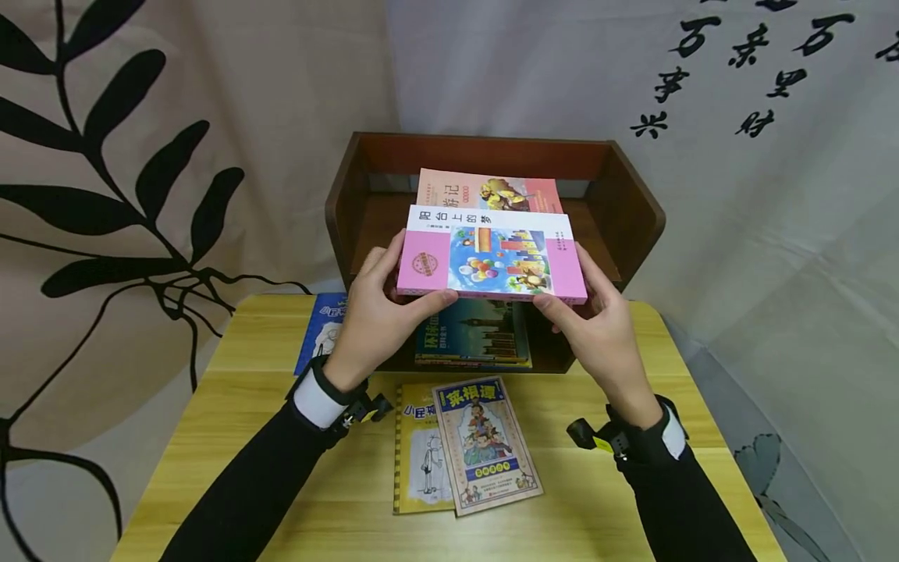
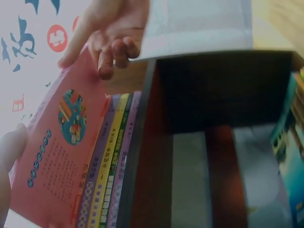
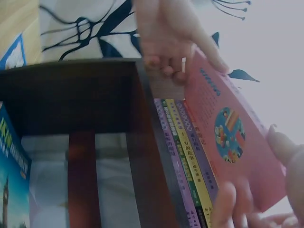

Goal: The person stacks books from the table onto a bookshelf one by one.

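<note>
Both hands hold a pink-and-white paperback book (image 1: pixel 500 257) level above a brown wooden shelf. My left hand (image 1: pixel 382 312) grips its left end, thumb along the near edge. At the right end, my right hand (image 1: pixel 600 316) grips it the same way. The book's pink back cover (image 2: pixel 57 156) shows in the left wrist view. Just beyond and partly covered by it, an orange-pink book (image 1: pixel 489 190) lies on the shelf's upper part. Spines of several stacked books (image 3: pixel 187 156) appear beside the held book in the right wrist view.
The shelf (image 1: pixel 639 215) has raised side walls and stands at the table's back. Teal books (image 1: pixel 474 332) lie in its lower front part. Nearer, a cream comic book (image 1: pixel 488 445) overlaps a yellow book (image 1: pixel 414 484) on the table (image 1: pixel 281 484). A blue book (image 1: pixel 319 328) lies left.
</note>
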